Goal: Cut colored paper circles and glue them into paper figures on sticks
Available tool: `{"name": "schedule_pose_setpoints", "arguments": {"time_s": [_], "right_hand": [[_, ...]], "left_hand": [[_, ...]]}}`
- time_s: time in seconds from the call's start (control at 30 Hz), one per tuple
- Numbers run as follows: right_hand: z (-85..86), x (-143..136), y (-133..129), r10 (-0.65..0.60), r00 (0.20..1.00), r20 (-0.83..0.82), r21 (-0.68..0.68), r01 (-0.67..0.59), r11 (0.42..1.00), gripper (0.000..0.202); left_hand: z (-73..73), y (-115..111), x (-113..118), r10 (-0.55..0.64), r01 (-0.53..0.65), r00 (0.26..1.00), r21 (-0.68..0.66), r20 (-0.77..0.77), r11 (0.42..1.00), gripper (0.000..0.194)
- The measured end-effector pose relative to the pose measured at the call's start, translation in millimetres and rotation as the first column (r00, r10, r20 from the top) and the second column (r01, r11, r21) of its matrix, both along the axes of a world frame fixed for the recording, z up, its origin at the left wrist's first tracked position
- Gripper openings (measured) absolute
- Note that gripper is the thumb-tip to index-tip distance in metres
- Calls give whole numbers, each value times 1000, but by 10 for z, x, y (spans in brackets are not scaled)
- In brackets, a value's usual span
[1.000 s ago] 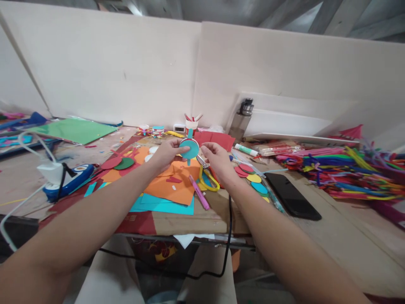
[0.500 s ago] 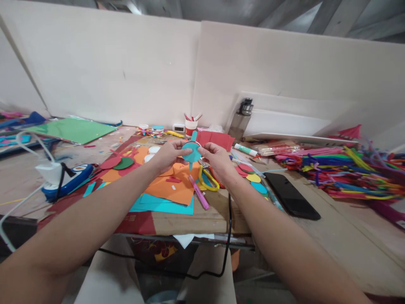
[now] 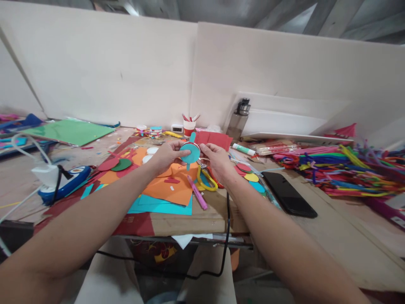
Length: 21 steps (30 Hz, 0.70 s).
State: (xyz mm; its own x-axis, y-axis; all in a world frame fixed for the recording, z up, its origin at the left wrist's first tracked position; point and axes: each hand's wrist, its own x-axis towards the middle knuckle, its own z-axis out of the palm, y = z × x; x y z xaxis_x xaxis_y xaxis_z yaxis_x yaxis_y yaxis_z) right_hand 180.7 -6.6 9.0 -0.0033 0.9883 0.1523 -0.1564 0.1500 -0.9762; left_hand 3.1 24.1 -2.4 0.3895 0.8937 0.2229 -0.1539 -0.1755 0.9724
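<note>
My left hand (image 3: 169, 155) pinches a blue paper disc (image 3: 190, 154) with its thumb across the face. A blue strip (image 3: 193, 137) sticks out above the disc, and another end shows below it. Along the disc's upper edge runs a white and red rim. My right hand (image 3: 215, 158) is closed at the right edge of the same disc, fingertips touching the rim. Under the hands lie orange paper sheets (image 3: 174, 190), a pink pen (image 3: 197, 193) and scissors with yellow handles (image 3: 207, 179).
Blue sheets (image 3: 158, 205) lie near the front edge. To the right are a black phone (image 3: 289, 194), a glue stick (image 3: 244, 149) and a heap of pipe cleaners (image 3: 348, 169). Behind stand a paper cup (image 3: 189, 127) and a bottle (image 3: 238, 120). A power strip (image 3: 72, 179) sits left.
The view has shifted slightly. Both hands stay at the blue disc, with the right fingertips moved a little along its right edge.
</note>
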Motion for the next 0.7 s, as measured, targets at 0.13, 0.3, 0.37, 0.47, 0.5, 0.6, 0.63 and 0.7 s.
{"name": "schedule_pose_setpoints", "arguments": {"time_s": [0.13,0.3,0.37,0.47,0.5,0.6,0.63,0.7], "right_hand": [[-43,7,34,-14,1000,13,16,13,1000,39],[-39,6,47,-40,998,42,23,39,999,37],[-28,4,43,-55,996,65,29,53,998,36],[-17,4,34,-68,994,89,45,64,997,34],[-15,5,30,-73,993,98,55,68,996,34],[-8,7,21,-90,988,128,89,78,993,31],[-4,7,18,-90,987,136,92,78,993,30],[11,10,11,-79,988,136,76,70,995,26]], "left_hand": [[-11,3,11,-15,15,1000,2,-2,1000,42],[-13,3,12,-13,13,1000,-22,-1,1000,44],[-13,7,10,-15,15,1000,-28,-6,999,44],[-11,9,9,-11,11,1000,-35,-15,999,44],[-9,9,9,-11,10,1000,-38,-17,999,45],[-7,4,10,-15,14,1000,-46,-17,999,46],[-7,1,10,-17,17,1000,-46,-17,999,46],[-6,-3,10,-18,18,1000,-44,-16,999,47]]}}
